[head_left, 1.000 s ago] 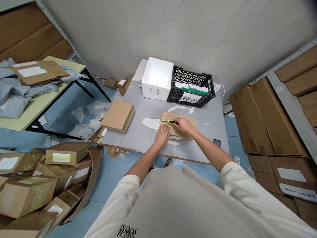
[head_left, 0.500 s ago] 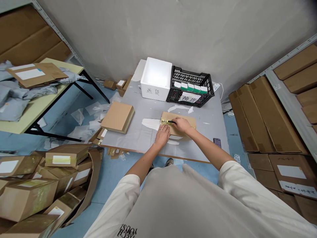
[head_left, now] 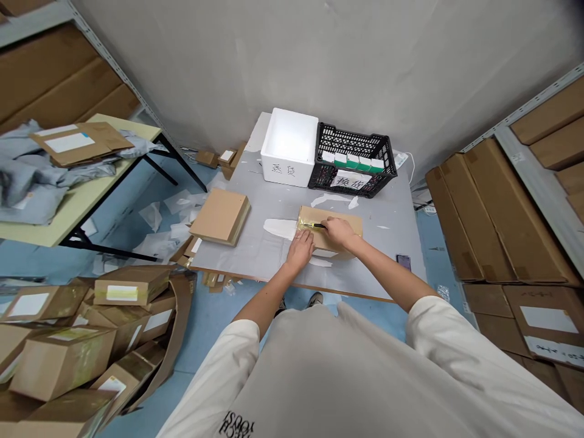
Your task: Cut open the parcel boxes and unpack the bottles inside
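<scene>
A flat taped cardboard box (head_left: 349, 220) lies on the grey table (head_left: 392, 261) in front of me. My right hand (head_left: 338, 231) is closed round a small black and yellow cutter (head_left: 316, 225), whose tip rests near the box's left edge. My left hand (head_left: 301, 248) lies flat on the near left part of the box, fingers stretched out. A white torn label strip (head_left: 279, 227) sits just left of the box.
A second flat cardboard box (head_left: 219, 215) lies at the table's left. At the back stand a white foam box (head_left: 289, 146) and a black crate (head_left: 351, 159) with small boxes. A phone (head_left: 404, 262) lies near the right edge. Cartons pile on the floor at left (head_left: 64, 353) and right (head_left: 493, 219).
The cutter has slid a little leftward along the box's top. My left hand stays pressed on the box. The view has shifted slightly.
</scene>
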Demonstrator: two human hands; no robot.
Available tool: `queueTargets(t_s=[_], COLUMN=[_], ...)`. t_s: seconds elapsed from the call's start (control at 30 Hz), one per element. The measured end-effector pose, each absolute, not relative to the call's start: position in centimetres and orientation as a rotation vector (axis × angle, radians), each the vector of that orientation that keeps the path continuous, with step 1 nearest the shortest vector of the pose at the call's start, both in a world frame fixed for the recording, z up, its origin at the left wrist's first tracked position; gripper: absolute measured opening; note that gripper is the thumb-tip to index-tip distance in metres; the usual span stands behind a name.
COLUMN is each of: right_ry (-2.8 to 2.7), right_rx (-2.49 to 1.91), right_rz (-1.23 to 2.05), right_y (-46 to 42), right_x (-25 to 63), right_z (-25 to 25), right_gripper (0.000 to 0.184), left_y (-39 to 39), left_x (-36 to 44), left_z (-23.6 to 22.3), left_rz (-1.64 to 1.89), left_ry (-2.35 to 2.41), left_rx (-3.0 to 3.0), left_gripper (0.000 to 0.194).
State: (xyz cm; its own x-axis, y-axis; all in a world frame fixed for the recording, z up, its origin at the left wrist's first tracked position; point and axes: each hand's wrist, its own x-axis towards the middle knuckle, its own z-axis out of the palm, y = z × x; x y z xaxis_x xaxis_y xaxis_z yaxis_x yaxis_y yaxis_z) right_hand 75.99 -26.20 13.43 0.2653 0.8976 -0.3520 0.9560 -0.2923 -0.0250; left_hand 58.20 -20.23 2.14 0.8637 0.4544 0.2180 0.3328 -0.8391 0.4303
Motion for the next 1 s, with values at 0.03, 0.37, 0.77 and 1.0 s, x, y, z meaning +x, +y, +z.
queueTargets(t_s=[0.03, 0.37, 0.77, 1.0], right_ry=[1.733, 1.662, 1.600, 1.606], right_rx=[2.337, 2.334, 2.379, 2.377], right_rz=[-0.445, -0.471, -0.478, -0.523], right_y=[-26.2, -27.6, -31.7, -33.6], right_x=[76.0, 78.2, 82.0, 83.6], right_z=[13.4, 13.1, 12.7, 12.8], right_gripper=[0.041, 0.040, 0.038, 0.034], left_y=[-20.3, -20.2, -20.3, -20.5], left_x=[58.2, 58.2, 58.3, 58.4], left_z=[2.2, 2.2, 2.3, 2.7], left_rz=[0.436, 0.423, 0.368, 0.353], left_ry=[0.584, 0.587, 0.596, 0.617], left_rx=[2.654, 2.646, 2.669, 2.680], left_gripper=[0.041, 0.043, 0.047, 0.047])
